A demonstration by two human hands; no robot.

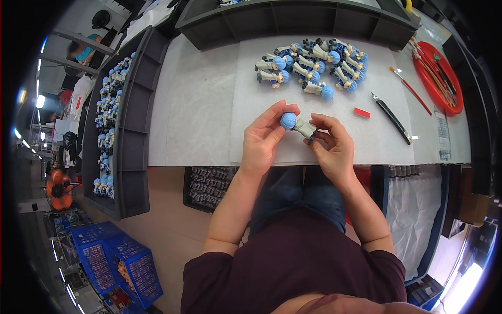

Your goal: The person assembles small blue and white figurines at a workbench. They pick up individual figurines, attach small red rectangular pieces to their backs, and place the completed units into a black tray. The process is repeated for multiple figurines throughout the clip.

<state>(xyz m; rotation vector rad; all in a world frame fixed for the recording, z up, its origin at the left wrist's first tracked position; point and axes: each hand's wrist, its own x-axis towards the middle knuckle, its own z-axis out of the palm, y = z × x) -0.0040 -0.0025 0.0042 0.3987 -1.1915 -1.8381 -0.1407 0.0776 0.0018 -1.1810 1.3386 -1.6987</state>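
Between my two hands, just above the near part of the table, is a small figurine (303,127) with a blue head and a pale coat. My left hand (265,137) pinches it at the head. My right hand (333,144) grips its dark lower end. The figurine lies tilted, head toward my left. Beyond my hands, a cluster of similar figurines (314,65) lies on a white sheet. A small red piece (362,113) rests right of the held figurine, and a craft knife (392,119) lies farther right.
A dark tray of figurines (135,131) stands at the left, another dark tray (298,23) along the back. At the right are a thin brush (411,91) and a red oval dish (454,104) holding brushes. Blue crates (117,256) sit on the floor at lower left.
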